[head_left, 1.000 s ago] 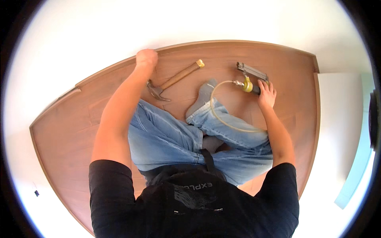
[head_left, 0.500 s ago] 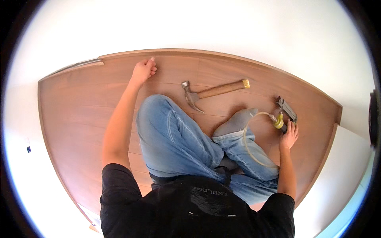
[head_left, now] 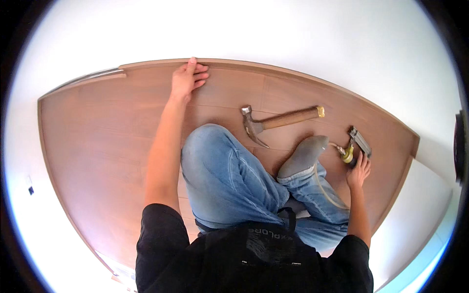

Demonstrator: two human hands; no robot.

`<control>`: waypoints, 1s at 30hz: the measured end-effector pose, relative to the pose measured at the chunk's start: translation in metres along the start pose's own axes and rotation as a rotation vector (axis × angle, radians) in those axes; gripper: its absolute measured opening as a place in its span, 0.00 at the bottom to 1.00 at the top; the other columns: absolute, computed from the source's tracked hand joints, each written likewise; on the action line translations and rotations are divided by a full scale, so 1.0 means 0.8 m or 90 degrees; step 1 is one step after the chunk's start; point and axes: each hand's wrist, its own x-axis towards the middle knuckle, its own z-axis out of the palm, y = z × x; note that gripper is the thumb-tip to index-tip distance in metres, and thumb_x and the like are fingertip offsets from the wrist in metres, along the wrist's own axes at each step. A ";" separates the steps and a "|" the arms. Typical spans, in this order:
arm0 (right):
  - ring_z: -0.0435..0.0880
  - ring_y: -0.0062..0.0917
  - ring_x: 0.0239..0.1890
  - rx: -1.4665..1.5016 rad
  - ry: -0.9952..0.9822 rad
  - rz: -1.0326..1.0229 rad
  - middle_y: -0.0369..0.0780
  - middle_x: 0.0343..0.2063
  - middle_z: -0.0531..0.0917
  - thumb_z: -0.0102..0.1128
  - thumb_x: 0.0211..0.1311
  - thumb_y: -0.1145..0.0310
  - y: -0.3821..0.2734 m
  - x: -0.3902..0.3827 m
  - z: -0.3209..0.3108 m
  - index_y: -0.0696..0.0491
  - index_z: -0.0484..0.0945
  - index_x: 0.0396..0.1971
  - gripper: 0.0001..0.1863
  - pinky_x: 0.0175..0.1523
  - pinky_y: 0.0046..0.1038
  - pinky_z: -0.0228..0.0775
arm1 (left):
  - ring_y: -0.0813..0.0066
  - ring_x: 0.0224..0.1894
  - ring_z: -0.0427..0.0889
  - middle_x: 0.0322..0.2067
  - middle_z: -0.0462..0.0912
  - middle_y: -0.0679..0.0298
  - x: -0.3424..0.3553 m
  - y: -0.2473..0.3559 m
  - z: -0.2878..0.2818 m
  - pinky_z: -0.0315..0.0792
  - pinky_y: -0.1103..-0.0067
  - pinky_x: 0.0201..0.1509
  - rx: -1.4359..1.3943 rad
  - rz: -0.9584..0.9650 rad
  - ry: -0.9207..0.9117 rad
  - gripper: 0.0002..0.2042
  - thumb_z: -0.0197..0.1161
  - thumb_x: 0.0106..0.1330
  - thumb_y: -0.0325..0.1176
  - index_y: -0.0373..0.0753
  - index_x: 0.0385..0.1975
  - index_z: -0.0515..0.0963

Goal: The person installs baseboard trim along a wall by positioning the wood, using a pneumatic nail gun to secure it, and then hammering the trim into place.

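At the far wall, my left hand [head_left: 186, 81] touches the brown wooden baseboard [head_left: 278, 71]. Its thumb is up at the top edge, and its fingers are spread over the front, not wrapped round anything. To the right, my right hand [head_left: 359, 171] has its fingers round the dark handle end of a nail gun [head_left: 360, 141]. That tool lies on the floor, grey along its magazine and yellow-green near the hose fitting. A pale air hose [head_left: 318, 179] runs from it across my leg. Between the hands lies a claw hammer [head_left: 290, 118] with a wooden handle.
My bent legs in jeans [head_left: 220, 176] take up the middle of the brown plank floor [head_left: 97, 146]. At the far left, a separate strip [head_left: 97, 77] lies along the wall. White walls [head_left: 234, 29] surround the floor, and a white panel [head_left: 415, 205] stands at the right.
My left hand has moved forward onto the baseboard, and its curled fingers have spread. My right hand stays at the nail gun. The view has shifted slightly.
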 end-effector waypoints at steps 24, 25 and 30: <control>0.78 0.43 0.50 0.135 0.006 -0.646 0.43 0.43 0.78 0.74 0.45 0.66 -0.618 0.339 -0.567 0.51 0.80 0.42 0.21 0.52 0.43 0.76 | 0.56 0.61 0.76 0.56 0.78 0.58 0.213 0.428 -0.291 0.71 0.62 0.63 0.918 0.422 0.201 0.13 0.60 0.71 0.36 0.41 0.53 0.76; 0.78 0.43 0.50 0.133 -0.005 -0.642 0.43 0.43 0.78 0.74 0.45 0.66 -0.614 0.348 -0.570 0.51 0.80 0.42 0.21 0.52 0.43 0.76 | 0.56 0.63 0.74 0.59 0.77 0.60 0.209 0.417 -0.307 0.69 0.62 0.66 0.869 0.443 0.182 0.15 0.60 0.71 0.37 0.42 0.54 0.76; 0.79 0.44 0.45 0.388 0.094 -0.510 0.44 0.40 0.79 0.71 0.42 0.65 -0.562 0.474 -0.665 0.52 0.82 0.43 0.23 0.49 0.42 0.77 | 0.47 0.73 0.62 0.72 0.64 0.50 0.247 0.511 -0.304 0.61 0.58 0.75 0.891 0.502 0.039 0.22 0.56 0.73 0.34 0.37 0.66 0.70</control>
